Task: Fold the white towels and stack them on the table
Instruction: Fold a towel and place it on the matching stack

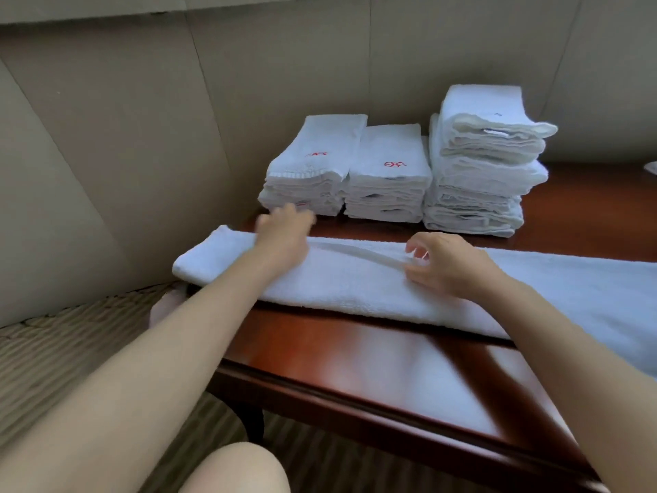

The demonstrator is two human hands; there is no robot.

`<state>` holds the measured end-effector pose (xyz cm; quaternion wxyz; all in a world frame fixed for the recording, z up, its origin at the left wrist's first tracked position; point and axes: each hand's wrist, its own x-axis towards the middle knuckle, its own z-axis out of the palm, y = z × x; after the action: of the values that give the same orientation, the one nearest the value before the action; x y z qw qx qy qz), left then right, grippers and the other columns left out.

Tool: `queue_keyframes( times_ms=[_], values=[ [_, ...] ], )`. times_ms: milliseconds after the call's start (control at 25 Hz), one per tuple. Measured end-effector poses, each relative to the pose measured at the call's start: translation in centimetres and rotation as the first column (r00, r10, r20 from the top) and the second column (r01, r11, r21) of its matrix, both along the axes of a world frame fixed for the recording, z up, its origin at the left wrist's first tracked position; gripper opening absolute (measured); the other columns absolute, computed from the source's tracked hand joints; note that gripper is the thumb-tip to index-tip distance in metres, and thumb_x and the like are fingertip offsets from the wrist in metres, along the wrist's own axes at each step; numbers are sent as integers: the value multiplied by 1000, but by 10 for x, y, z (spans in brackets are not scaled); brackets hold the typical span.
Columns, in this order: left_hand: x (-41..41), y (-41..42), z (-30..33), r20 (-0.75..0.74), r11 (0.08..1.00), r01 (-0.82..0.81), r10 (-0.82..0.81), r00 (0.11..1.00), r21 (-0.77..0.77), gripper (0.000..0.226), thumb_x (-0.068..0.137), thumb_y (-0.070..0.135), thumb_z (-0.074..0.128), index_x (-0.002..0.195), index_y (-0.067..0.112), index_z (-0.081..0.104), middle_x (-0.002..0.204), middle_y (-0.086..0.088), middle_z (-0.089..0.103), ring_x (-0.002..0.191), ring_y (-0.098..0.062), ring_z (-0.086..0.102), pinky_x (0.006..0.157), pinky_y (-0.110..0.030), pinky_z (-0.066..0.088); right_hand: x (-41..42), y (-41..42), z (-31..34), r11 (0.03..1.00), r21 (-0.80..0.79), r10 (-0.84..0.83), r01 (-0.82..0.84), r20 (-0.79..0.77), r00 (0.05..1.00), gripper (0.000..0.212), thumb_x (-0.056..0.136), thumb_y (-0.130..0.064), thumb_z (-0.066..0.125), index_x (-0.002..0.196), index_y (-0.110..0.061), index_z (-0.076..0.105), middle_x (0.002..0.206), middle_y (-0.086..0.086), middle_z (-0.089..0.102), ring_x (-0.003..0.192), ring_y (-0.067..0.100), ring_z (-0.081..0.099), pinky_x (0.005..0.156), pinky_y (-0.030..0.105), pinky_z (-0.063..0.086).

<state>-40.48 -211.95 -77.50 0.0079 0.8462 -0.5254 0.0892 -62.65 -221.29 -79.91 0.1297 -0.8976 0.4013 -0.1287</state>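
The table (355,354), a dark red polished top set against a padded wall (124,137), is used as the folding surface, so its near half is left free for the work. Across it a long towel (337,282) is laid, already folded lengthwise into a narrow band; its left end reaches the table's corner and its right end runs out of view. It is kept flat and stretched, probably so that the next cross fold comes out even.

At the back, three stacks of folded towels are lined up against the wall, touching one another, evidently to keep finished work out of the way: the tall stack (483,165) on the right, the middle stack (389,176) and the left stack (313,169), the two lower ones marked in red on top.

The left hand (284,236) is blurred; it is laid over the towel's far edge with fingers stretched forward, nothing gripped as far as can be told. By the right hand (448,265) the towel's loose top edge is pinched between curled fingers and thumb, presumably to align the layers.
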Motion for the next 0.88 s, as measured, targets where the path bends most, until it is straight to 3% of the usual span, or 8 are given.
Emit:
queue_keyframes(
  times_ms=[80,200,320,400,560,640,720,880],
  values=[
    [-58,-19,1,-191,947,322,-316,929,-2,47,90,14,53,135,23,46,135,-6,44,125,-25,43,102,-36,33,-23,4,5,996,-37,-80,78,-47,996,27,87,-28,54,113,-24,54,119,-5,55,113,20,49,77,31,37],
    [-135,-43,-22,-229,820,573,-558,798,-2,29,90,15,50,119,14,57,125,-10,52,119,-30,49,97,-39,41,-77,7,13,974,-59,-227,221,-140,964,26,89,-19,49,114,-23,56,124,-1,54,117,23,48,76,31,33],
    [-160,-53,-35,-198,880,465,-475,857,-100,25,92,9,41,110,12,59,116,-12,51,108,-33,53,82,-36,43,-134,3,20,942,14,-325,335,-207,923,24,87,-15,50,107,-25,57,120,1,55,111,24,51,77,31,36],
    [-163,-54,-30,-195,910,402,-414,889,-100,28,92,10,41,112,16,60,119,-9,53,111,-32,51,83,-36,41,-168,2,26,930,66,-331,363,-281,901,21,81,-13,55,97,-27,54,116,1,57,105,24,53,85,33,43],
    [-176,-58,-12,-223,949,308,-316,922,-71,16,89,23,46,90,18,62,108,-6,61,103,-31,54,78,-33,41,-221,6,37,901,89,-311,425,-551,774,29,80,-8,55,106,-21,56,113,0,56,105,26,55,95,38,47],
    [-181,-64,-5,-195,956,294,-292,936,-21,24,88,33,48,71,18,53,89,-6,61,87,-29,54,68,-29,38,-235,9,42,836,-31,-493,547,-480,726,20,84,-12,49,101,-18,58,114,1,57,107,28,54,96,36,42],
    [-181,-71,0,-233,952,304,-302,925,-25,31,88,35,49,63,17,47,75,-4,58,79,-27,52,62,-29,33,-243,5,48,736,-211,-676,643,-264,688,21,90,-12,46,105,-18,58,109,3,59,108,28,54,90,38,36],
    [-162,-88,-5,-348,920,361,-392,852,-153,29,94,34,50,71,16,56,76,-4,60,85,-28,58,67,-33,38,-245,-27,46,576,-425,-759,698,37,650,29,87,-4,47,107,-18,61,100,7,64,102,29,57,93,43,31]
  ],
)
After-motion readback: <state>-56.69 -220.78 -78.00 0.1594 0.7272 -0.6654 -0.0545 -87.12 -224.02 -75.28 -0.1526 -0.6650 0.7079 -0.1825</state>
